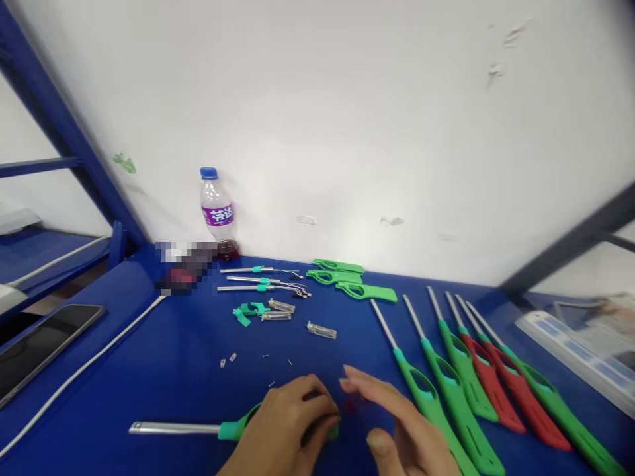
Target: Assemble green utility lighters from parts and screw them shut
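Note:
A green long-reach lighter (173, 428) lies near the table's front edge, its silver tube pointing left. My left hand (290, 423) curls over its green handle, hiding most of it. Just to the right, my right hand (404, 426) is raised with fingers apart, holding nothing I can see. A small dark red blur (351, 402) shows by its fingertips, too unclear to name. Beyond my hands lie tiny screws (271, 384) and two small pale pieces (227, 360). Farther back are clear fuel tanks (321, 330) and teal plastic parts (249, 311).
Several finished-looking green and red lighters (489, 377) lie fanned at right. Metal tubes with wires (248, 281) and green handle shells (367, 291) lie at the back. A drink bottle (218, 215) stands by the wall; a phone (44, 347) and white cable (84, 377) lie left.

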`<state>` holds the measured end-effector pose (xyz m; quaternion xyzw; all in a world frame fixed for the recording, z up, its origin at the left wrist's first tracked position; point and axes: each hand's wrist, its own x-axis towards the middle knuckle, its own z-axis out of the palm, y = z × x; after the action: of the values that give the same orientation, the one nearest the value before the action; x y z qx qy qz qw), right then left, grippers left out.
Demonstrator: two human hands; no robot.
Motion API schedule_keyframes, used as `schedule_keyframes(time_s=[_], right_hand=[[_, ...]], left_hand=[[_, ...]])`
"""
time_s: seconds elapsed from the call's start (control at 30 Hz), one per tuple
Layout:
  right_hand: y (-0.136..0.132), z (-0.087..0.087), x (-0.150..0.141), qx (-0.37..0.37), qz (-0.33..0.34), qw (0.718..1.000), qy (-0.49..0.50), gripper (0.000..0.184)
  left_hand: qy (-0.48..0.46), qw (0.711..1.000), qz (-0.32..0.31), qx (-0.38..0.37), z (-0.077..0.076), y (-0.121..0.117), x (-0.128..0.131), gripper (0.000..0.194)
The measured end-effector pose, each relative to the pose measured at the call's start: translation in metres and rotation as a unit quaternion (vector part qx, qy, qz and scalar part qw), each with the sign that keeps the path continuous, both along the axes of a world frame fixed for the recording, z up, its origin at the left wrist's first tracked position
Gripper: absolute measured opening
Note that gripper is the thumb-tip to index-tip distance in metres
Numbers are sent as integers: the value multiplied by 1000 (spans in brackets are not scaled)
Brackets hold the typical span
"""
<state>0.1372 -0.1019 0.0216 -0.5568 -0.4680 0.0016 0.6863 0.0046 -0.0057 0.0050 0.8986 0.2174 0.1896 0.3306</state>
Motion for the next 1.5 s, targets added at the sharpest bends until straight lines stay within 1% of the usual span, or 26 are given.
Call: schedule_keyframes(time_s=[0.03,0.1,0.17,0.23,0.37,0.43,0.5,0.57,0.63,0.7,0.77,0.8,0.9,0.93,1.0,1.1,1.2,1.3,1.37,1.43,1.5], right_hand=[[2,1,-3,-13,3,1000,-1,30],[4,1,-3,-40,4,999,-3,24],[4,1,1,-57,8,998,-15,28],[4,-1,5,-51,15,998,-26,28],[4,-8,7,-14,-9,1000,-4,15],[5,-10,5,-7,-15,1000,17,18],[5,-10,3,-20,-10,999,32,21],[4,-6,4,-50,3,999,22,20],[0,1,6,-92,31,995,-21,22],[-6,8,10,-128,77,987,-67,31],[-11,13,12,-147,122,978,-89,39],[-13,15,12,-149,137,975,-88,40],[-13,15,12,-133,142,978,-76,33],[-12,13,12,-120,135,981,-70,30],[-8,10,12,-94,121,986,-58,26],[-3,8,14,-79,118,988,-55,25],[-5,12,13,-81,122,986,-77,26],[-12,20,7,-78,133,982,-111,33],[-15,24,3,-71,145,977,-136,36],[-12,22,1,-60,149,975,-155,36],[-3,16,2,-43,137,977,-160,35]], left_hand=[[-3,1000,0,-11,4,-1,0,23],[-4,1000,-2,-17,9,-2,0,24],[-1,1000,1,-17,11,-2,1,24],[1,1000,6,-24,11,-3,2,24],[1,1000,-1,-29,8,-3,2,24],[7,1000,1,-16,6,-3,1,25],[13,1000,7,-6,4,-3,1,27],[14,1000,8,-4,4,-4,1,27],[12,1000,8,-3,5,-6,0,27],[3,1000,7,6,5,-7,-2,27],[-9,1000,1,25,4,-9,-4,27],[-14,999,-4,37,3,-9,-6,30],[-45,996,-24,70,2,-7,-12,52],[-60,994,-34,79,2,-6,-14,54],[-85,990,-36,105,5,-5,-19,47],[-84,983,10,165,10,-6,-33,33],[-39,975,72,205,9,-6,-55,28],[-17,968,116,223,2,-3,-77,29],[-9,963,133,233,-5,1,-87,27],[-3,960,139,243,-11,6,-92,22],[2,958,148,247,-17,9,-94,22]])
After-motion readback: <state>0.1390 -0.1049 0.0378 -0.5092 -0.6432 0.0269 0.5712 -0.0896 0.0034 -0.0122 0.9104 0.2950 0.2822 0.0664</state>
